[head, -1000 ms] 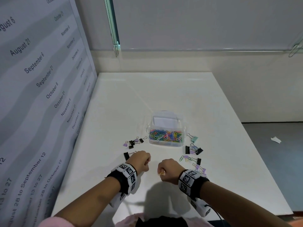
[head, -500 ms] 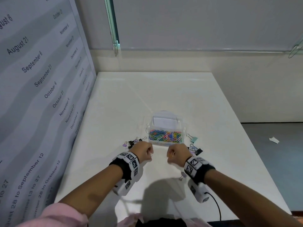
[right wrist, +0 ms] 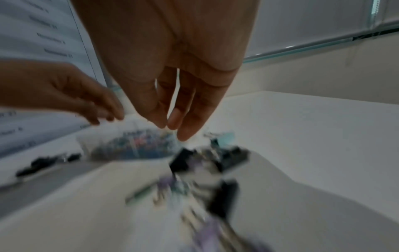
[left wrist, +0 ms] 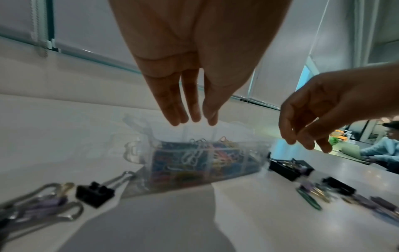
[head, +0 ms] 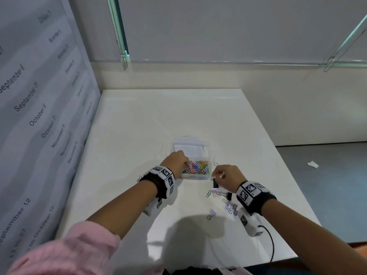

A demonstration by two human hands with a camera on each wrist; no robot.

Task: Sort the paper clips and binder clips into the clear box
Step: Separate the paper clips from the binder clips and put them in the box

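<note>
White and glossy, the bench [head: 139, 195] is carrying loose binder clips [head: 228, 203] near the front edge, light, stiff and likely best pinched by their wire loops. Beyond them the left hand [head: 175, 161] and right hand [head: 226, 175] are hovering with fingers relaxed and nothing held at the clear box [head: 195, 176], which is brimming with slippery coloured paper clips [head: 196, 167].

Far half of counter [head: 170, 112] open. Clear box [head: 195, 176] mid-counter, left hand [head: 174, 161] over its left rim. Binder clips [head: 224, 195] clutter near-right; wall panel [head: 39, 116] blocks left.
</note>
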